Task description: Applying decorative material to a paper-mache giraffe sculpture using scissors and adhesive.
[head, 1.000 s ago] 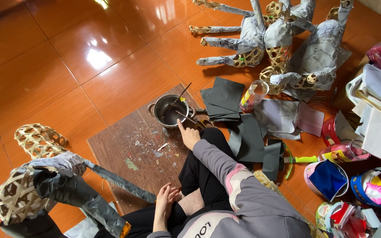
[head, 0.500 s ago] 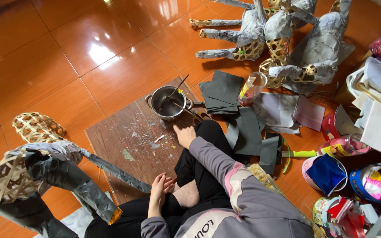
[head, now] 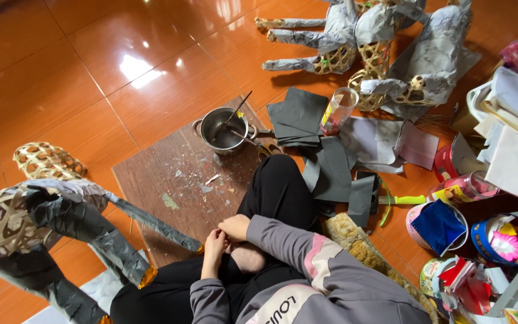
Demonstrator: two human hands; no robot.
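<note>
Left hand (head: 214,249) and right hand (head: 235,227) together at the knee, fingers curled, hold indeterminate; metal pot (head: 222,129) ahead on the brown board (head: 163,180), stick handles angled up-right, right hand nearer.

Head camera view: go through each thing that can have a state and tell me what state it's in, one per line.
Left hand: empty, fingers touching the right hand.
Right hand: empty, resting by the knee.
Metal pot: upright, uncovered, two sticks leaning in it.
Clear plastic cup: upright, open.
Bamboo frame figure: lying on its side, partly covered in grey paper.
Grey paper sheets: stacked flat.
</note>
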